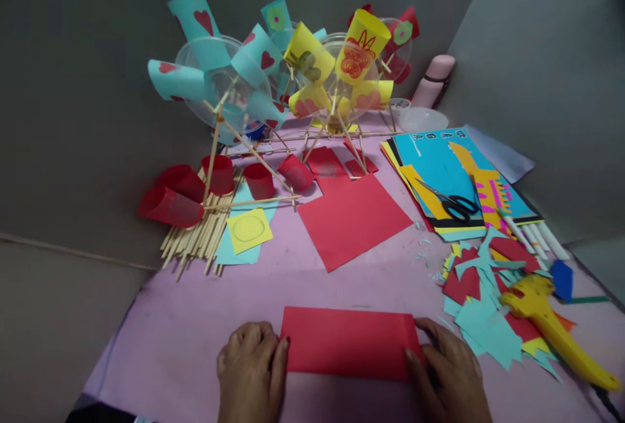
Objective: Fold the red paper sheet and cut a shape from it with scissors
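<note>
A folded red paper rectangle lies flat on the pink table cover near the front edge. My left hand rests at its left end, fingers curled and pressing the paper's edge. My right hand presses down on its right end, with the fingers bent over the corner. Neither hand lifts the sheet.
A larger red sheet lies behind. At the back stand paper-cup wheels on stick frames, red paper cups and a bundle of sticks. To the right are black scissors on coloured sheets, paper scraps, white markers and a yellow glue gun.
</note>
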A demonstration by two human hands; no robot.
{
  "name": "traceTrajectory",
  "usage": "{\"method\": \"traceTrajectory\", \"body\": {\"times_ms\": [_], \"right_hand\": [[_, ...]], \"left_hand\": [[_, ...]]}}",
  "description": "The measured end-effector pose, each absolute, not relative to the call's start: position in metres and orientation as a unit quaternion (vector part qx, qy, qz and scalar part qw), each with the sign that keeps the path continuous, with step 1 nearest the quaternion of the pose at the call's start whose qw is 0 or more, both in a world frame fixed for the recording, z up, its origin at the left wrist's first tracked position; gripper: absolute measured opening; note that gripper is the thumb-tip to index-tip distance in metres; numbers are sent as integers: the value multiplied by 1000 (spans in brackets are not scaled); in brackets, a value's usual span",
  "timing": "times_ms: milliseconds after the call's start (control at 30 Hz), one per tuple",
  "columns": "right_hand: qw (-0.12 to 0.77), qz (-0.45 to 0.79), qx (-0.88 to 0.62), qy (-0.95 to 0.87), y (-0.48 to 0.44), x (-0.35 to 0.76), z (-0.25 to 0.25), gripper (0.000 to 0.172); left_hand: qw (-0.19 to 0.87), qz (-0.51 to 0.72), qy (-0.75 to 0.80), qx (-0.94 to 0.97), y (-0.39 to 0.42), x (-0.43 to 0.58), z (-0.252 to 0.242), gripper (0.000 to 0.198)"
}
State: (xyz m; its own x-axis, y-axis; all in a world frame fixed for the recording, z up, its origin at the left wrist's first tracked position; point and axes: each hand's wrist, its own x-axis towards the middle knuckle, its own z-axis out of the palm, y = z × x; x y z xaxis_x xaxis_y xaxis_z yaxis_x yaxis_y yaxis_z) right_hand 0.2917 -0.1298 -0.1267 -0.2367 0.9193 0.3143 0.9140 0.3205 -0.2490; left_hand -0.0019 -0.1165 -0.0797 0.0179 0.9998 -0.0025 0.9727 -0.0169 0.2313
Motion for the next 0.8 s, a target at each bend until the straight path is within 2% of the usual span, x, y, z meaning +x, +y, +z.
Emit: {"method": "traceTrajectory", "body": {"times_ms": [333,800], "right_hand": [[209,9,-579,-788,-132,293,-129,14],[206,11,-602,-772,-129,286,-123,15]], "left_hand": [[96,71,702,702,-119,-1,-79,24],[59,37,706,705,-114,-1,-78,26]]}}
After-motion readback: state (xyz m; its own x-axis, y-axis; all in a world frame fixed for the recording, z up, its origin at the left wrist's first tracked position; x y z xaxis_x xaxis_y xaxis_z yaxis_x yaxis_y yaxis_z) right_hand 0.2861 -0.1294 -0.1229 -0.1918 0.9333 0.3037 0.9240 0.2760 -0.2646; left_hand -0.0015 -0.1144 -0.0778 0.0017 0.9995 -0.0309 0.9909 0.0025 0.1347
